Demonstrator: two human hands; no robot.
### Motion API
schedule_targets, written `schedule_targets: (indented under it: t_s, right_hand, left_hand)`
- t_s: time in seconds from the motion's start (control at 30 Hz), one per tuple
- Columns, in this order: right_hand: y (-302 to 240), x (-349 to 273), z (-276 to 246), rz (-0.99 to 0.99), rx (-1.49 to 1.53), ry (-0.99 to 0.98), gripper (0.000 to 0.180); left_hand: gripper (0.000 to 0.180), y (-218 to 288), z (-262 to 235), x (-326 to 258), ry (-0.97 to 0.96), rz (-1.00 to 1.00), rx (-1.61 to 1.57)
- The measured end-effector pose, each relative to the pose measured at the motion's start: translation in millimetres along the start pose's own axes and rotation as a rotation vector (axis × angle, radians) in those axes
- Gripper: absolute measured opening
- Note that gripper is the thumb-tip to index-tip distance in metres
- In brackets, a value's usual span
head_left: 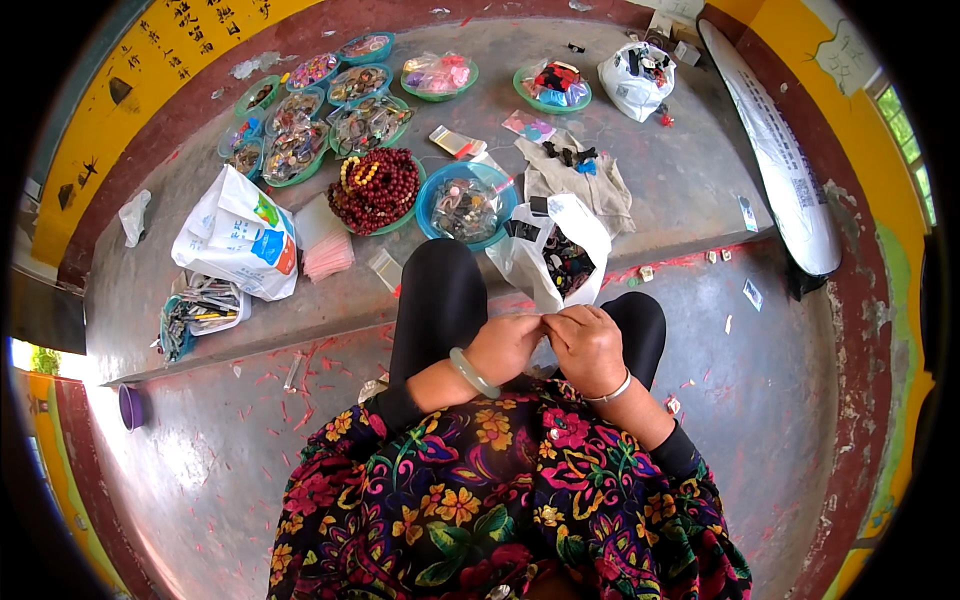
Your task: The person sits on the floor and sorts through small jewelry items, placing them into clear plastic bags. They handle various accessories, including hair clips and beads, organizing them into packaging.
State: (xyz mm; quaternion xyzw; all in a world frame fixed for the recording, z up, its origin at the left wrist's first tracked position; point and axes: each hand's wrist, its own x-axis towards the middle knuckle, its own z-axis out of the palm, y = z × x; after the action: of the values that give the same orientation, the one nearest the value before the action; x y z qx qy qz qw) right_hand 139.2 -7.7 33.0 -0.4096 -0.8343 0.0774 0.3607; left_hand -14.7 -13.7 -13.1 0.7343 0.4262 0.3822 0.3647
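My left hand [505,347] and my right hand [588,350] meet in front of my body, above my lap. Both have their fingers closed, with the fingertips together. Whatever they pinch is hidden or too small to make out. A pale green bangle [474,374] circles my left wrist, and a thin pale bangle [612,388] my right. Just beyond the hands, between my knees, stands an open white plastic bag [520,262] of small dark items. Left of it, on the raised ledge, sits a blue basin [428,205] holding small packed pieces.
Dark red beads [375,192] fill a green basin. Several basins of trinkets stand farther left. A grey cloth [600,200] bears black and blue pieces. A white shopping bag [222,235], pink sheets [328,256] and a pen-filled container [232,318] are at left. A long white panel [775,150] leans right.
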Motion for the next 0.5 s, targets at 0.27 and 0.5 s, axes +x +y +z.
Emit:
schedule_targets:
  t_s: [0.27, 0.5]
  right_hand:
    - [-2.5, 1.8, 1.8, -0.002, -0.046, -0.044, 0.007]
    - [1.1, -1.1, 6.1, 0.067, 0.039, -0.008, 0.005]
  left_hand:
    - [0.016, 1.4, -0.1, -0.5, 0.002, 0.023, 0.086]
    - [0.016, 5.2, -3.0, 0.1, -0.037, 0.027, 0.079]
